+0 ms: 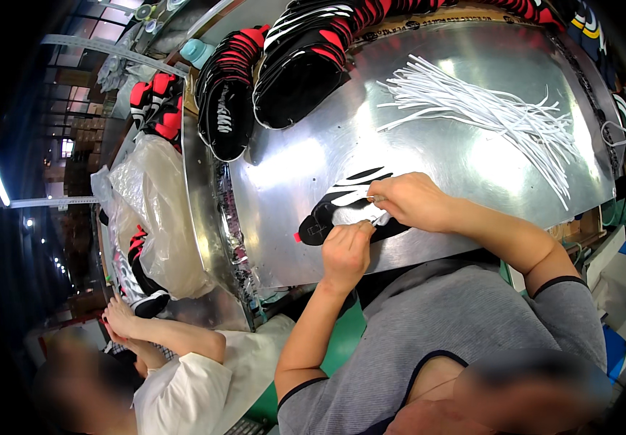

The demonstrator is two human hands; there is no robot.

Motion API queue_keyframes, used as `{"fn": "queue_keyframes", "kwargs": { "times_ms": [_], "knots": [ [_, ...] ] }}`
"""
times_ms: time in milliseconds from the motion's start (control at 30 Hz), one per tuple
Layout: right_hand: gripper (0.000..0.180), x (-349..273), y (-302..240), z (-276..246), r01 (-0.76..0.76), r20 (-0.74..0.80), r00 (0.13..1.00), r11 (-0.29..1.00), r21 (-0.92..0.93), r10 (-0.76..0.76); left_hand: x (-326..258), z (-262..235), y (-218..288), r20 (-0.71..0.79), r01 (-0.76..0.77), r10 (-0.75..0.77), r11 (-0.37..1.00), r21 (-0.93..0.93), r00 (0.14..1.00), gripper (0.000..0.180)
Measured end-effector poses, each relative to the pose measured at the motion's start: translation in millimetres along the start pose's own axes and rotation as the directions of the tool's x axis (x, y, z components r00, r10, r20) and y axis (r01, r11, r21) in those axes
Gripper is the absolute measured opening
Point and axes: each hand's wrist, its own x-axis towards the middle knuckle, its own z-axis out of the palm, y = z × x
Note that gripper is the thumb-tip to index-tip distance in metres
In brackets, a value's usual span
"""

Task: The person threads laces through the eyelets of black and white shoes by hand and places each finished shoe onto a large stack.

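A flat black shoe upper (338, 210) with white stripes and a red tab lies on the shiny metal table (465, 159). My left hand (346, 248) pinches a white lace end at its near edge. My right hand (414, 201) rests on the upper's right side, fingers closed on the white lace. Both hands touch the upper.
A loose bundle of white laces (487, 109) lies at the table's far right. Stacks of black, red and white uppers (284, 65) stand along the far edge. At left, clear plastic bags (157, 210) hold more uppers, and another person's hands (128, 326) work below them.
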Motion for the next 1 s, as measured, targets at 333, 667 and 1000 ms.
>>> {"fn": "queue_keyframes", "kwargs": {
  "times_ms": [333, 667, 1000],
  "knots": [
    [0.018, 8.2, 1.0, 5.1, -0.052, 0.098, 0.994, 0.992, 0.118, 0.04, 6.5, -0.5, -3.9, 0.007, 0.021, -0.021, 0.994, -0.111, 1.0, 0.017],
    [0.017, 15.7, 24.0, -4.5, -0.067, -0.164, 0.96, 0.757, 0.65, 0.226, 13.0, -4.5, -1.2, 0.137, 0.245, -0.215, 0.932, -0.266, 0.967, 0.029],
    [0.013, 5.5, 13.8, 17.4, -0.151, -0.04, 0.97, 0.726, 0.671, 0.24, 30.5, -2.0, 6.4, 0.202, 0.764, -0.756, 0.533, -0.362, 0.623, 0.044]
  ]
}}
